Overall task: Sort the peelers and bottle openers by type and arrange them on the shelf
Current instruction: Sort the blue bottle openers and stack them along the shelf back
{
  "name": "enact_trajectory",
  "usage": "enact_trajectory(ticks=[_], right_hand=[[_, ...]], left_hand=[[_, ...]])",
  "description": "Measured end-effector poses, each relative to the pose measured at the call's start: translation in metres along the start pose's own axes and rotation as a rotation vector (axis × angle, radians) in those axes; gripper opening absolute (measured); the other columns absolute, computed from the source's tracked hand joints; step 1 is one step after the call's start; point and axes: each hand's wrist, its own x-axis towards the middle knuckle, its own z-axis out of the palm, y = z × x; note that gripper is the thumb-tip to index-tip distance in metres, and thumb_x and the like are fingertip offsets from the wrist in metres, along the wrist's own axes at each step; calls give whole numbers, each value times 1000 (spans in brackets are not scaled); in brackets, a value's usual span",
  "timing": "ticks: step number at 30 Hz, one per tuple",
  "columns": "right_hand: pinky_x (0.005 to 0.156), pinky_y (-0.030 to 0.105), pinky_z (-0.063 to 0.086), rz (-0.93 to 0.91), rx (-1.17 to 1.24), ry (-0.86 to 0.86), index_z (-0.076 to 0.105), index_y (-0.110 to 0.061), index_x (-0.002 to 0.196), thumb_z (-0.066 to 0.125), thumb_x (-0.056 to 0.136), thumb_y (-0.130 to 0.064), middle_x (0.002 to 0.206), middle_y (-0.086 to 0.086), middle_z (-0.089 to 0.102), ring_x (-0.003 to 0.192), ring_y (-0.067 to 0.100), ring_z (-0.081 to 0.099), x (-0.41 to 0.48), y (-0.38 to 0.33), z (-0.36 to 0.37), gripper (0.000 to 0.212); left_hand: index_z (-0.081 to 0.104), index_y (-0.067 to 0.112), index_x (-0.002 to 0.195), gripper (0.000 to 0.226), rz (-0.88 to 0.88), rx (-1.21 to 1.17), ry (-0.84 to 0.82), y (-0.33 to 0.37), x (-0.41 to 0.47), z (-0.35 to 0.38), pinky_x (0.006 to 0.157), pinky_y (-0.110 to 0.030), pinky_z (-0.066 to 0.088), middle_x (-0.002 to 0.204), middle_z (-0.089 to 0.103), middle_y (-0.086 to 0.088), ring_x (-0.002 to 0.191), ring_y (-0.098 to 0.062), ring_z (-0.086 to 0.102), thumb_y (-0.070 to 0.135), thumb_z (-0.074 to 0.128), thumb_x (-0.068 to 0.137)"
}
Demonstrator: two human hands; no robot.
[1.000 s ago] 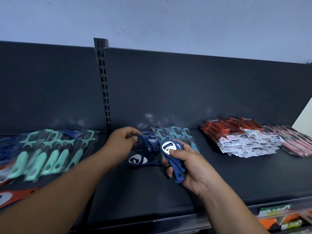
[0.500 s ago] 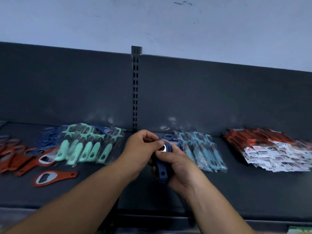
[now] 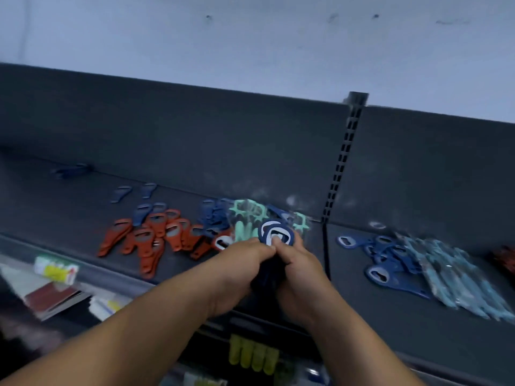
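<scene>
Both hands grip a small stack of dark blue bottle openers above the dark shelf. My left hand holds the stack's left side, and my right hand wraps round its right side with the thumb on the top opener's metal ring. Behind the hands lie mint green peelers in clear wrap. Orange bottle openers are heaped to the left, with loose dark blue openers behind them. More dark blue openers and light blue wrapped peelers lie to the right.
A slotted upright divides the shelf's dark back panel. A red packet edge shows at the far right. Below the shelf's front lip sit a yellow-green pack, booklets and yellow items.
The view has swung left, bringing the orange openers into view. My hands have moved left with the blue openers, from in front of the light blue peelers to in front of the mint green ones.
</scene>
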Motion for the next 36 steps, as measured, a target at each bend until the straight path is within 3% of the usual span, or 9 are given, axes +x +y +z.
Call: enact_trajectory(ticks=[6, 12, 15, 17, 21, 24, 29, 32, 36], right_hand=[[62, 28, 57, 158, -73, -154, 52, -18, 127, 34, 103, -26, 112, 9, 68, 91, 16, 69, 6, 57, 92, 31], [74, 37, 54, 67, -200, -159, 53, -16, 122, 54, 95, -21, 101, 9, 70, 85, 21, 69, 25, 95, 180, 28], [62, 32, 50, -14, -293, -89, 59, -23, 106, 69, 85, -24, 92, 7, 67, 74, 21, 65, 33, 104, 215, 24], [61, 34, 49, -32, -277, -52, 60, -17, 89, 71, 83, -21, 83, 11, 65, 73, 25, 63, 38, 111, 234, 13], [59, 34, 45, -24, -178, -8, 55, -14, 82, 64, 85, -11, 75, 12, 60, 73, 27, 58, 53, 115, 256, 10], [51, 29, 46, -28, -166, -40, 55, -14, 78, 63, 84, -6, 73, 11, 58, 64, 23, 55, 71, 113, 272, 13], [73, 41, 46, 31, -187, -89, 51, -14, 76, 68, 84, -20, 78, 10, 55, 76, 26, 55, 110, 115, 291, 19], [69, 38, 50, 94, -246, -88, 51, -17, 82, 63, 88, -39, 83, 8, 57, 79, 26, 59, 138, 112, 302, 26], [71, 41, 48, 74, -242, -63, 48, -14, 78, 55, 94, -23, 84, 13, 53, 83, 28, 55, 176, 114, 307, 20]], left_hand=[[49, 34, 129, 42, 96, 346, -22, 8, -49, -119, 88, -34, 49, 119, 66, 7, 110, -15, 61, 9, 49, 96], [40, 36, 126, 54, 294, 593, 117, 21, -92, -203, 70, -1, 42, 101, 58, 15, 86, 17, 57, -4, 50, 90], [33, 38, 137, 63, 350, 805, 148, 23, -100, -230, 98, -25, 45, 122, 56, 14, 116, -4, 53, 6, 53, 88], [35, 37, 133, 58, 350, 807, 256, 25, -104, -250, 93, -34, 49, 117, 58, 15, 109, -7, 57, 14, 59, 85], [32, 26, 123, 56, 350, 779, 495, 33, -107, -272, 72, -20, 42, 109, 45, 13, 97, -7, 53, 31, 70, 82], [38, 20, 107, 38, 236, 834, 465, 42, -95, -287, 63, -27, 40, 103, 50, 1, 84, -14, 53, 41, 62, 86], [38, 16, 102, 26, 51, 743, 337, 64, -69, -312, 60, -33, 43, 88, 52, -9, 70, -18, 50, 22, 58, 86], [40, 13, 102, 21, 45, 868, 433, 74, -47, -324, 56, -27, 36, 93, 47, -7, 72, -17, 47, 19, 55, 90], [40, 14, 98, 17, 82, 1053, 574, 86, -20, -335, 52, -25, 32, 102, 36, -5, 73, -17, 47, 18, 54, 90]])
